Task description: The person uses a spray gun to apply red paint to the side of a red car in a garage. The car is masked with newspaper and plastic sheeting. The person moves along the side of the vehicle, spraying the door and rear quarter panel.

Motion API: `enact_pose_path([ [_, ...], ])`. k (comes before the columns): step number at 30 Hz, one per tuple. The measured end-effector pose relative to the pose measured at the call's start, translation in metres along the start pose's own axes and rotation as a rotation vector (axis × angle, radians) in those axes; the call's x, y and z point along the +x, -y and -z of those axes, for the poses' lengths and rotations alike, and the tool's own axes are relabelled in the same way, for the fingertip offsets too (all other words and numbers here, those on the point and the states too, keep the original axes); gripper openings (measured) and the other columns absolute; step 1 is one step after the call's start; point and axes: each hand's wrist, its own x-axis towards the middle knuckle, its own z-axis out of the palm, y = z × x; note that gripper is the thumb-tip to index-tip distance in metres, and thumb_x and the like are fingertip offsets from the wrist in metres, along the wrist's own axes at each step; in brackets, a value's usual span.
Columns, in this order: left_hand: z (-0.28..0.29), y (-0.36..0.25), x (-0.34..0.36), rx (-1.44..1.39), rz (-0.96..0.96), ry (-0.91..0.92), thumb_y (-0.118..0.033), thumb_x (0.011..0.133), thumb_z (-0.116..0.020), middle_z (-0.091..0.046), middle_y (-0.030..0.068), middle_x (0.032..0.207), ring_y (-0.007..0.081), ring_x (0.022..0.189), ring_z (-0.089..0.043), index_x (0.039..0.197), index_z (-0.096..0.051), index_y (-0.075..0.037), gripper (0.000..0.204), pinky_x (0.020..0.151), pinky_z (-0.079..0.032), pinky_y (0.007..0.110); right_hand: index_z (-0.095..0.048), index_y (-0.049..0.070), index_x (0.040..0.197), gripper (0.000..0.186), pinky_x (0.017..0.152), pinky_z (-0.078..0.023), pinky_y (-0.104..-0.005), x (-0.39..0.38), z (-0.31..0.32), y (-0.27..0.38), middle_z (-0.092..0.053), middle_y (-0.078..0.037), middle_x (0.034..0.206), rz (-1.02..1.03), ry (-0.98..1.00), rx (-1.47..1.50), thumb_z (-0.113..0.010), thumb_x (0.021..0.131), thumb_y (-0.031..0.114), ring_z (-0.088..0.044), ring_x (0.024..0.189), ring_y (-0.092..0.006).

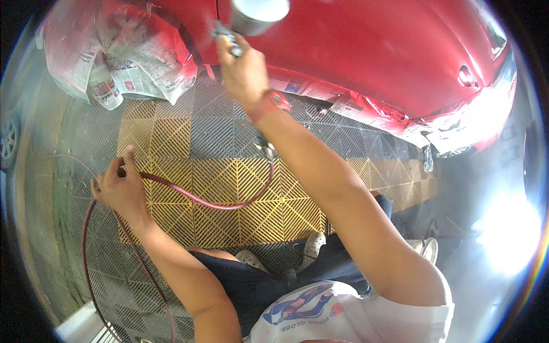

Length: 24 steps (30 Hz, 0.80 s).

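My right hand (pixel 246 71) is closed around a paint spray gun (pixel 222 33) with a whitish cup (pixel 260 16) on top, close to a red car body panel (pixel 366 48). Part of the gun is blurred, and my fingers hide its handle. A dark red air hose (pixel 211 204) curves from my left hand (pixel 121 191) to a metal fitting (pixel 265 150) below my right wrist. The left hand's fingers are bent around the hose, well away from the car. More hose hangs in a loop below that hand.
Newspaper and sheeting (pixel 126 68) cover a rounded part at the far left. Masking paper (pixel 372 111) runs along the car's lower edge. Underfoot are grey and yellow slatted floor tiles (pixel 240 177). Another vehicle's wheel (pixel 8 140) shows at the left; bright glare fills the right.
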Motion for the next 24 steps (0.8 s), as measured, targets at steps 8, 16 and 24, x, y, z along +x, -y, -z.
enact_pose_path([
  [8, -0.032, -0.123, -0.037, -0.201, -0.535, 0.19, -0.057, 0.093, -0.081, -0.075, 0.0208, 0.086, 0.0405, 0.089, -0.069, 0.087, -0.082, -0.004, 0.054, 0.122, -0.038, 0.063, -0.073, 0.0, 0.113, 0.042, 0.064, -0.049, -0.0323, -0.063, 0.197, -0.088, -0.069, -0.002, 0.077, -0.216, -0.204, 0.038, -0.057, 0.117, 0.038, -0.061, 0.07, -0.011],
  [16, -0.073, -0.237, -0.111, -0.319, -0.913, 0.376, -0.052, 0.098, -0.078, -0.078, 0.013, 0.089, 0.0342, 0.1, -0.069, 0.082, -0.082, -0.001, 0.053, 0.126, -0.034, 0.057, -0.069, 0.005, 0.1, 0.054, 0.052, -0.043, -0.028, -0.103, 0.378, -0.172, -0.069, -0.003, 0.078, -0.277, -0.429, -0.009, -0.048, 0.12, 0.05, -0.056, 0.059, -0.0075],
  [24, -0.09, -0.317, -0.187, -0.414, -1.046, 0.51, -0.052, 0.099, -0.077, -0.072, 0.0102, 0.089, 0.0325, 0.098, -0.065, 0.087, -0.081, -0.006, 0.047, 0.124, -0.034, 0.058, -0.069, 0.003, 0.108, 0.058, 0.045, -0.045, -0.0257, -0.12, 0.536, -0.231, -0.071, -0.005, 0.082, -0.301, -0.567, -0.062, -0.045, 0.119, 0.055, -0.064, 0.061, -0.0109],
])
